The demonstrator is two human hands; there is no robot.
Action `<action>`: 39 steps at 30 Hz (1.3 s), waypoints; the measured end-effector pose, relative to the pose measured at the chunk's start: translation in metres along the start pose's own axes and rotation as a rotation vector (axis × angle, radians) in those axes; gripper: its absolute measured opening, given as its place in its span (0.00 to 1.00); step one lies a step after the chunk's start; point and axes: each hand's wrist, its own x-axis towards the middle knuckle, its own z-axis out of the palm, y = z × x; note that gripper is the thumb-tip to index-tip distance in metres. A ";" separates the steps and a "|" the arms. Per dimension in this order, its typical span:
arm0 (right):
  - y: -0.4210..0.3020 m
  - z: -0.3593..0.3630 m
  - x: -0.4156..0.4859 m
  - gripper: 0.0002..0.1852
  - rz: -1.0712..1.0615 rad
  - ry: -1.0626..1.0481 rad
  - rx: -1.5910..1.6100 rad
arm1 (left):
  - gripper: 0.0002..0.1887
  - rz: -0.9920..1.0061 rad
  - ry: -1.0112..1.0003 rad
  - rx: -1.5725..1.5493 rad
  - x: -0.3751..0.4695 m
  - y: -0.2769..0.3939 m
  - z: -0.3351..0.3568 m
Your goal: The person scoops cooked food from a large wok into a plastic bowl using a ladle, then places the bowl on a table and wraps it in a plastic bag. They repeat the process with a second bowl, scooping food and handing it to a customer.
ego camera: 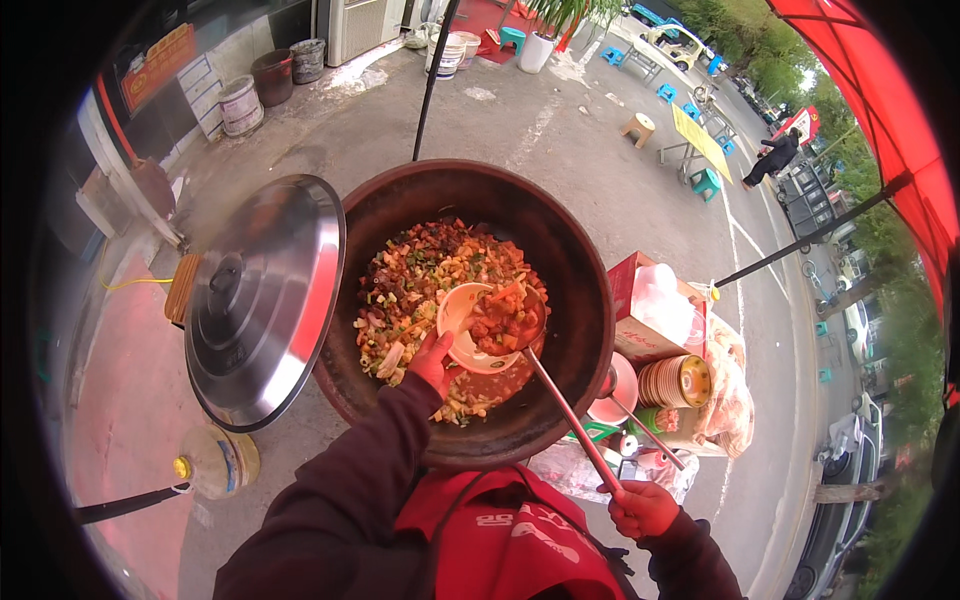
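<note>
My left hand [431, 365] grips the near-left rim of a pale patterned bowl [452, 307], held over a large brown pot [581, 315]. In my right hand [642, 508] is the end of a long-handled metal ladle [559, 396]. The ladle's head, heaped with chunky red stew [506, 319], overlaps the bowl's right side; whether the two touch I cannot tell. Below them in the pot lies a chopped vegetable mixture [405, 277] with reddish broth showing at the lower right. A domed steel lid [262, 300] stands tilted against the pot's left side.
Right of the pot are stacked bowls [679, 381], a pink basin [616, 386] with another ladle, and a cardboard box [645, 330] holding plastic bags. A large bottle [217, 461] stands lower left. Canopy poles [435, 82] rise nearby. A person [776, 157] is farther off, near folding tables.
</note>
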 end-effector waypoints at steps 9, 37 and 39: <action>0.010 0.000 0.004 0.18 -0.028 0.022 -0.079 | 0.25 0.030 -0.016 0.015 -0.008 0.015 0.011; 0.023 0.020 0.009 0.17 -0.334 0.362 -0.514 | 0.28 -0.050 -0.323 -0.258 -0.029 0.035 0.000; 0.020 0.006 0.016 0.18 -0.342 0.315 -0.341 | 0.28 0.022 -0.312 -0.206 -0.035 0.043 -0.007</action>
